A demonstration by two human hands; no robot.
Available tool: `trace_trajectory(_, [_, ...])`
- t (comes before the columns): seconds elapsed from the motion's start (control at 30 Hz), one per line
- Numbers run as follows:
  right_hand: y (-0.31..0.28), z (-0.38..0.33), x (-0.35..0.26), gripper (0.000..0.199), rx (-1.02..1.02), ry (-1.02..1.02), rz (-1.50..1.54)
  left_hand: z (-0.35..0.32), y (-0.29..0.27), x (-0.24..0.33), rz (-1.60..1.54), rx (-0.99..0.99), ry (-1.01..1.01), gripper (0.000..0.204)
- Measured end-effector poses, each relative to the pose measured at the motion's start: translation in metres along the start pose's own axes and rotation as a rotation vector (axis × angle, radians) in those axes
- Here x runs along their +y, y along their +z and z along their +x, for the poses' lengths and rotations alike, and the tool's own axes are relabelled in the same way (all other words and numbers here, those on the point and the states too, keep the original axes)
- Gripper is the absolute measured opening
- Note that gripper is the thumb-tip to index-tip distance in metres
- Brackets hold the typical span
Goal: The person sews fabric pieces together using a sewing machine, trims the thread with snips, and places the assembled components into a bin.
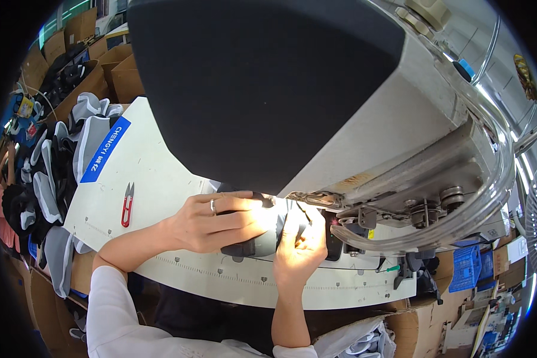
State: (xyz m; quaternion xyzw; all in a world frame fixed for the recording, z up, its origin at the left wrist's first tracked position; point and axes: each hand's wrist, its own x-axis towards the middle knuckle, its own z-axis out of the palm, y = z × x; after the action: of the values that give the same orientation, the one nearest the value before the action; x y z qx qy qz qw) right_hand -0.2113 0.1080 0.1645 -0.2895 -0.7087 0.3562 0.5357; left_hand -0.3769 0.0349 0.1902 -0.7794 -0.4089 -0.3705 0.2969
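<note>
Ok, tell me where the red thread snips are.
In the head view, the red thread snips lie on the white machine table, to the person's left, just beyond the left hand and below the blue label strip.

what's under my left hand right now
The left hand lies flat on a dark grey-and-black workpiece that rests on the white table. The right hand grips its other side. The part beneath the palm is covered.

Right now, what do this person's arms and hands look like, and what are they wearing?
Both hands are bare, without gloves. The left hand wears a plain silver-coloured ring on one finger. The right hand shows no ring. White sleeves cover the upper arms; the forearms are uncovered.
</note>
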Motion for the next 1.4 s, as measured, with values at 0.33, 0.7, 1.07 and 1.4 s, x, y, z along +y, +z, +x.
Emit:
trace_trajectory(0.33, [-0.002,0.002,0.000,0.023,-0.068,-0.043,0.040,-0.004,0.006,-0.007,-0.039,0.035,-0.024,0.023])
trace_trajectory(0.7, [-0.006,0.005,-0.013,0.027,-0.085,0.217,0.270,0.000,0.002,-0.011,-0.039,-0.017,-0.084,0.028])
trace_trajectory(1.07, [-0.010,0.002,0.000,0.033,-0.110,0.313,0.719,-0.006,0.012,-0.007,-0.039,0.074,-0.017,0.025])
trace_trajectory(1.4, [-0.014,-0.004,0.004,0.037,-0.154,0.194,0.174,-0.009,0.011,-0.004,-0.094,0.045,-0.075,0.022])
